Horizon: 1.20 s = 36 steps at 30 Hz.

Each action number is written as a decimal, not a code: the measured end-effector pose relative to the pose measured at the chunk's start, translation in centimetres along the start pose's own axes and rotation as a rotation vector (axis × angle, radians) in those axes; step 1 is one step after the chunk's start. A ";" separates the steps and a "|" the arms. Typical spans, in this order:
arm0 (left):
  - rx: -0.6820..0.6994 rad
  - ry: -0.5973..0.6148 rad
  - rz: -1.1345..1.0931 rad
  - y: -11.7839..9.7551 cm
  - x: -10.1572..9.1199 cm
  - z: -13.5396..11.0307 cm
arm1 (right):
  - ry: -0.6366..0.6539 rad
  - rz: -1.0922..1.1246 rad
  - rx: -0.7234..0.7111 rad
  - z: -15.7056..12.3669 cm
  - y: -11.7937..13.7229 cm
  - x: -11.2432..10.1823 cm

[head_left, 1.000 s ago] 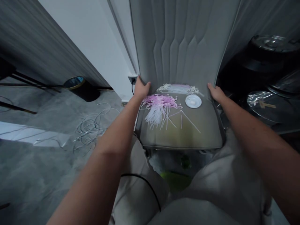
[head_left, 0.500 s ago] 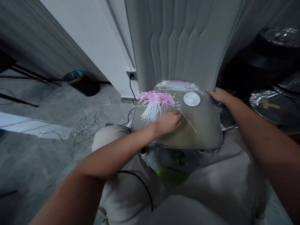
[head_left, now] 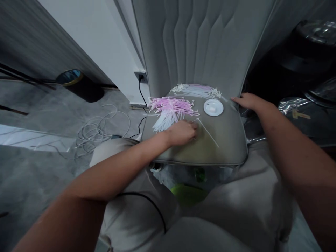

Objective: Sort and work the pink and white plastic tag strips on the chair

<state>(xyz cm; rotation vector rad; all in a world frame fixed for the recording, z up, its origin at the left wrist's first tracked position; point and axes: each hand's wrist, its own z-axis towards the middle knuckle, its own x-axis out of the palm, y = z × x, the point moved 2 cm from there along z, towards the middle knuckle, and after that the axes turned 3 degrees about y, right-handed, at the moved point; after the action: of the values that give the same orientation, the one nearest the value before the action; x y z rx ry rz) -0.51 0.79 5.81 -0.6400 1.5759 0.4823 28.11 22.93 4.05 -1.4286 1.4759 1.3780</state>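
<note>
A grey padded chair seat (head_left: pixel 225 140) lies in front of me with heaps of thin pink and white plastic strips (head_left: pixel 169 108) on its far left part. More pale strips (head_left: pixel 195 90) lie against the chair back. A small round white dish (head_left: pixel 213 107) sits beside them. My left hand (head_left: pixel 182 132) rests on the seat with fingers curled over loose strips near the pink heap. A single long white strip (head_left: pixel 208 132) lies just right of it. My right hand (head_left: pixel 248 101) lies flat on the seat's far right edge, fingers stretched out.
The tufted chair back (head_left: pixel 199 45) rises behind the seat. A coil of white cable (head_left: pixel 94 131) lies on the grey floor at left, and a black cord runs to a wall socket (head_left: pixel 140 75). Foil-wrapped round things (head_left: pixel 301 112) stand at right. Something green (head_left: pixel 187 192) lies under the seat.
My left hand left the seat's far left corner and came down onto the seat among the loose strips. My right hand stayed on the right edge.
</note>
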 end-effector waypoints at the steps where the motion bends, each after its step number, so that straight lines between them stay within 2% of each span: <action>1: 0.000 -0.007 0.000 0.0 0.1 0.0 | 0.009 -0.060 0.019 -0.5 0.2 -0.5; 2: 0.003 -0.011 0.002 0.0 0.2 0.1 | -0.009 -0.117 0.029 -1.2 0.7 -1.2; 5: 0.027 -0.012 0.022 0.0 0.5 0.5 | -0.201 -0.173 0.014 -4.2 3.1 -3.2; 7: 0.043 -0.005 0.024 -0.1 0.5 0.8 | -0.395 -0.142 -0.090 -6.7 5.6 -3.7; 8: 0.042 0.001 0.020 -0.2 0.3 1.0 | -0.439 -0.147 -0.138 -8.0 7.0 -3.5; 10: 0.011 0.004 -0.005 -0.2 -0.1 1.2 | -0.399 -0.146 -0.221 -10.2 9.6 -2.1; 15: -0.202 -0.081 -0.214 0.8 -1.5 1.1 | 0.017 -0.142 -0.386 -12.7 13.6 4.0; 18: -0.308 -0.175 -0.387 1.7 -1.7 0.8 | 0.065 -0.201 -0.432 -12.7 14.4 6.0; 22: -0.386 -0.352 -0.598 2.4 -1.5 0.6 | 0.051 -0.266 -0.403 -12.2 15.1 6.1; 25: -0.406 -0.416 -0.652 2.8 -1.1 0.6 | 0.071 -0.313 -0.404 -12.0 15.8 5.9; 30: -0.406 -0.396 -0.539 4.0 -0.1 0.9 | 0.118 -0.295 -0.422 -11.6 16.3 5.1; 36: -0.421 -0.344 -0.478 4.7 1.0 1.3 | 0.152 -0.062 -0.476 -11.6 14.9 3.5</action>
<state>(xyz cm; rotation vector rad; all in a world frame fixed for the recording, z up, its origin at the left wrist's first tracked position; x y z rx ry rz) -2.62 5.08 4.39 -1.1537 0.9557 0.5305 15.54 8.76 6.94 -1.8898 1.2263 1.6865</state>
